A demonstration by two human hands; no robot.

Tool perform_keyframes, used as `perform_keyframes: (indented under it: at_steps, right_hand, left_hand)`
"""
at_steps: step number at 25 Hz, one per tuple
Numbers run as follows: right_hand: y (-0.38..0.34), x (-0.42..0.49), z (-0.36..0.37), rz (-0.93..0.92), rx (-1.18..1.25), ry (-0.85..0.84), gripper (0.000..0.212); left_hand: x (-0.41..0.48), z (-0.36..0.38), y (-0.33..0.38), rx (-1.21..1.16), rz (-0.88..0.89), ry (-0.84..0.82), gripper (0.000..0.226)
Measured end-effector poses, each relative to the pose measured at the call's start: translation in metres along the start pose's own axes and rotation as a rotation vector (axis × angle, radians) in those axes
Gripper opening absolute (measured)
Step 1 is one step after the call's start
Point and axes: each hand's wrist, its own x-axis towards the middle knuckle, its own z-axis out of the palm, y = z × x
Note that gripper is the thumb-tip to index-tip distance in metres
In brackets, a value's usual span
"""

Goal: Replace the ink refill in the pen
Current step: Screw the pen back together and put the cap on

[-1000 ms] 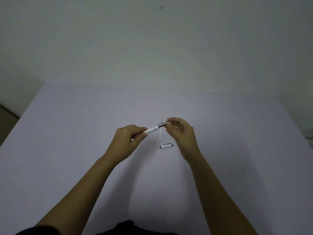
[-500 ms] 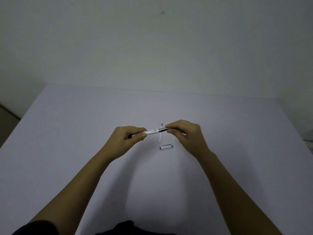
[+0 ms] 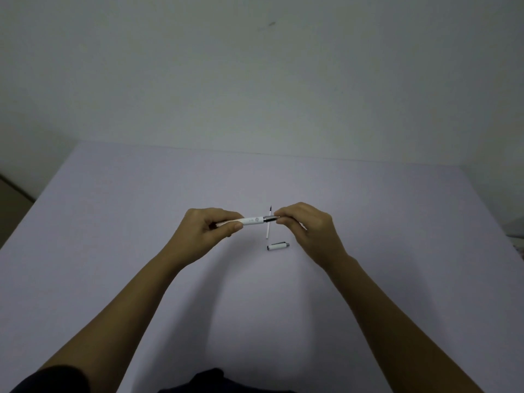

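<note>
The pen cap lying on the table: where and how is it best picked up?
Pinch the pen cap across its white middle, from above. It lies flat, roughly left to right on the table, so both long sides are free; the right hand is nearest.

Table (image 3: 113, 251): pale lavender top, plain, fills the view from 3 through 6 to 9 o'clock.
Wall (image 3: 255, 80): off-white, at 12 o'clock beyond the table's far edge.
Mark (image 3: 271, 23): small dark smudge on the wall, 12 o'clock.
Floor strip (image 3: 11, 199): brownish, 9 o'clock.

L hand (image 3: 211, 229), R hand (image 3: 304, 228) pinched.
</note>
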Motion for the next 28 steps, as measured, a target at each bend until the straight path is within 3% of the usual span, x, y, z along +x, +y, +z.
perform_keyframes:
  at_steps: [4,8,11,15,18,21,25,28]
  right_hand:
    - [-0.010,0.008,0.002,0.032,-0.112,0.032,0.013]
    - [-0.018,0.015,0.000,0.123,-0.202,-0.048,0.020]
    - [-0.019,0.021,-0.004,0.227,-0.161,-0.186,0.033]
    - [-0.023,0.026,-0.016,0.226,0.025,-0.258,0.023]
    - [-0.024,0.027,-0.018,0.134,0.003,-0.217,0.013]
    - [-0.021,0.029,-0.014,0.220,-0.022,-0.243,0.034]
    - [-0.023,0.027,-0.013,0.284,0.178,-0.224,0.026]
    - [-0.022,0.030,-0.013,0.251,0.140,-0.224,0.007]
  left_hand:
    - [-0.001,0.003,0.002,0.068,0.106,0.118,0.018]
    - [-0.003,0.004,0.005,0.125,0.210,0.201,0.021]
    - [0.000,0.002,0.007,0.148,0.232,0.188,0.021]
    - [0.002,-0.001,0.007,0.122,0.195,0.174,0.019]
    - [0.003,-0.001,0.009,0.054,0.180,0.152,0.019]
    - [0.003,-0.001,0.009,0.033,0.172,0.153,0.019]
    - [0.002,0.000,0.007,0.029,0.132,0.149,0.018]
    - [0.000,0.000,0.006,0.015,0.136,0.155,0.019]
